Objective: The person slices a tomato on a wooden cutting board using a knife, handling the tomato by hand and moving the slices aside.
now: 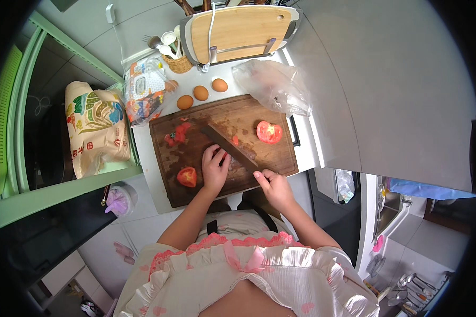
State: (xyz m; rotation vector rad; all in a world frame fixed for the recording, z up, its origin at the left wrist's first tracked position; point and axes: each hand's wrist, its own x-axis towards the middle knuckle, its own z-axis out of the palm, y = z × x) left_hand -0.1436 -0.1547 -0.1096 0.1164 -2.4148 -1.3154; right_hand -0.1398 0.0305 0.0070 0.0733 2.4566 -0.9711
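My right hand (275,188) grips the handle of a kitchen knife (232,147), whose broad dark blade slants up to the left over a wooden cutting board (226,182). Just left of the blade, the fingers of my left hand (216,170) are bent over a piece of red tomato (223,157), mostly hidden beneath them. A tomato half (269,132) lies cut face up on the board's right side. At the lower left sits a tomato wedge (187,176). Chopped tomato pieces (178,134) are heaped at the upper left, and a small bit lies by the blade.
Behind the board are several brown eggs (200,93) and a crumpled clear plastic bag (273,85). A wicker utensil basket (177,64) and a rack with a light wooden board (242,31) stand farther back. Left are a plastic-wrapped package (144,91) and a printed sack (97,126) on a green shelf.
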